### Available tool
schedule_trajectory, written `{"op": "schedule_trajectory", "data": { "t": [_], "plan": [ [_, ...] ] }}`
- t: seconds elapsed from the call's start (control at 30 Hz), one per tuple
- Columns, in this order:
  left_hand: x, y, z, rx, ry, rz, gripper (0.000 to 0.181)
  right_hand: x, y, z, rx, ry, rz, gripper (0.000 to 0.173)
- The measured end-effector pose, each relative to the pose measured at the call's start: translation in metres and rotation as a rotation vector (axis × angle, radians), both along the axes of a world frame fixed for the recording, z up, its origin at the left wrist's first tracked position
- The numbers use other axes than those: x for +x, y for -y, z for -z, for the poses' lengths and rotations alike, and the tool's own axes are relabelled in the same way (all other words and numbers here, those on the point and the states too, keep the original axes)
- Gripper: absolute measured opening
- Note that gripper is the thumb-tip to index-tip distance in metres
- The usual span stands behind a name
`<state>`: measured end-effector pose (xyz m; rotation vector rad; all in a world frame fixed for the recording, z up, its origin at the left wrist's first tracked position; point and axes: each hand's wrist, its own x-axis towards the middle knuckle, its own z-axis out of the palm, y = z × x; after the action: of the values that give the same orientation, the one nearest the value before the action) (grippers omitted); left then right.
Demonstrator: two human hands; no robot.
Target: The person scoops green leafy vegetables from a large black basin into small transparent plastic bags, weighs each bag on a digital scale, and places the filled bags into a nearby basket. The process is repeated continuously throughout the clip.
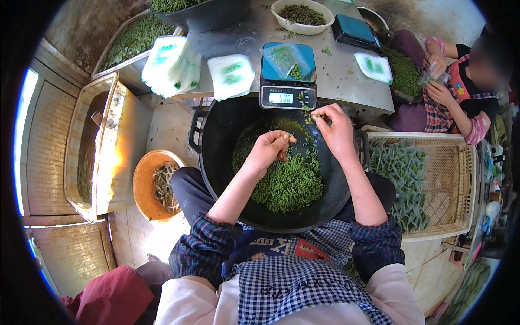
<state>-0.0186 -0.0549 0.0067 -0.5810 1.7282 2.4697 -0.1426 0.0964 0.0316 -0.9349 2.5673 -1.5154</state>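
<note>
My right hand [336, 126] pinches a small sprig of green peppercorns [306, 113] just below the digital scale's front edge. Lower and to its left, my left hand [273, 147] has its fingers curled together over the large black basin [217, 174]; whether a tiny green bit at the fingertips is held is too small to tell. Loose green peppercorns [290, 185] are heaped inside the basin, which sits at my lap. On the blue platform of the digital scale [288, 97] lies a clear plastic bag [280, 59] partly filled with peppercorns. The scale's display is lit.
A metal table [337, 81] holds stacked printed bags [172, 67], a white bowl [302, 28] and a second scale [355, 32]. At right, a plastic crate [447, 183] contains filled bags; a co-worker [451, 89] handles a bag. An orange bucket [146, 199] stands left.
</note>
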Motion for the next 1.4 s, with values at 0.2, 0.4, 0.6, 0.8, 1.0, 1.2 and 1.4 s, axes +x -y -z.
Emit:
{"op": "schedule_trajectory", "data": {
  "t": [0.2,0.4,0.6,0.8,1.0,1.2,1.4],
  "plan": [
    [0.029,-0.002,0.016,0.031,0.038,0.015,0.025,-0.025,0.019,0.006,0.224,-0.391,0.142,0.012],
    [0.075,-0.013,0.039,0.039,0.103,0.02,0.025,-0.071,0.091,0.01,0.105,-0.766,0.169,0.011],
    [0.081,-0.021,0.043,0.092,0.103,0.027,0.025,-0.095,0.103,0.017,0.189,-0.724,-0.017,0.026],
    [0.067,-0.031,0.049,0.186,0.132,0.051,0.025,-0.06,0.036,0.016,0.159,-0.68,-0.053,0.033],
    [0.067,-0.034,0.045,0.151,0.096,0.167,0.026,-0.047,0.034,0.041,0.093,-0.315,0.025,0.017],
    [0.07,-0.033,0.049,0.174,0.118,0.113,0.024,-0.048,0.044,0.041,0.126,-0.326,0.01,0.016],
    [0.07,-0.032,0.053,0.186,0.123,0.08,0.032,-0.05,0.05,0.036,0.207,-0.476,-0.024,0.019]
  ]
}}
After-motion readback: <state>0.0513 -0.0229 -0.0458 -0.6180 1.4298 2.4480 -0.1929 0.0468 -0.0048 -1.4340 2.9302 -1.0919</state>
